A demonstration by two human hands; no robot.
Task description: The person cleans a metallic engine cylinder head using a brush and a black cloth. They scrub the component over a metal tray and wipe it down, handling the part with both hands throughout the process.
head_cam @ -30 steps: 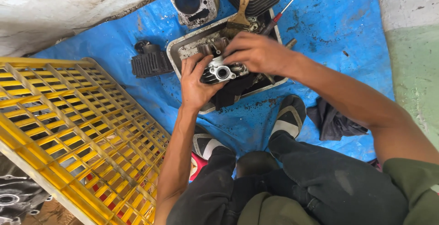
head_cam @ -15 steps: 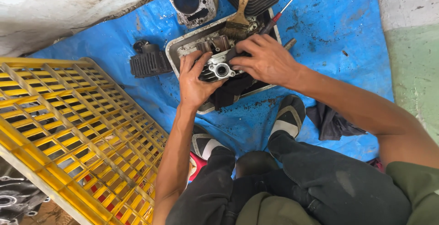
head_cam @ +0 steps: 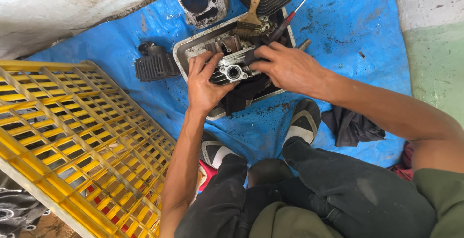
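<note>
A blue tarp (head_cam: 357, 30) covers the floor, with a yellow plastic crate (head_cam: 72, 141) lying at its left edge and a metal tray (head_cam: 193, 49) at its centre. Over the tray, a silver engine cylinder head (head_cam: 233, 69) is held between both hands. The left hand (head_cam: 205, 86) is clasped around its left side, and the right hand (head_cam: 287, 69) grips its right end with fingers pressed on the casting.
</note>
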